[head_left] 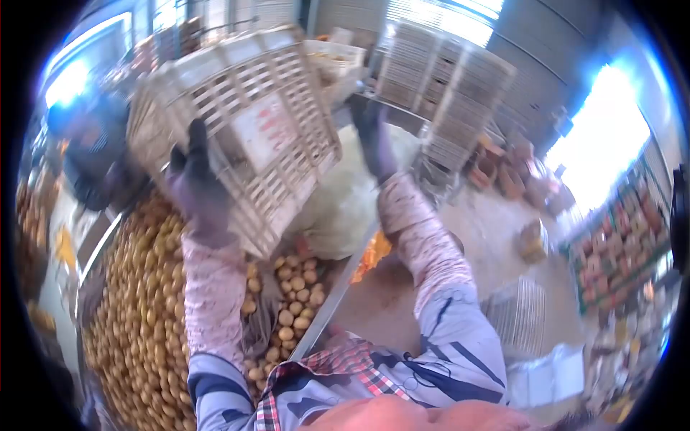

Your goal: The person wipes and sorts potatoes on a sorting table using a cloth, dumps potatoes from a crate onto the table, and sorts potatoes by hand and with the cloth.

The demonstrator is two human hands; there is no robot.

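A large pale plastic crate [287, 90], tilted with its slatted underside and a red-marked label toward me, hangs above a bin of round yellow-brown fruit or potatoes [144, 309]. My left hand [201, 179], in a dark glove, is at the crate's lower left side with its fingers apart. To the right of the crate, my right hand [370, 133], also gloved, is raised and blurred; a gap shows between it and the crate. Beneath the crate lies a pale green sack or sheet [345, 194]. A dark cloth [262, 316] rests among the produce.
A person [97, 154] in dark clothes stands at the left, beyond the bin. The bin's metal edge [323, 316] runs before me. Stacked crates [445, 86] rise at the back. Filled baskets [618, 244] and a flat white item [546, 377] are at the right.
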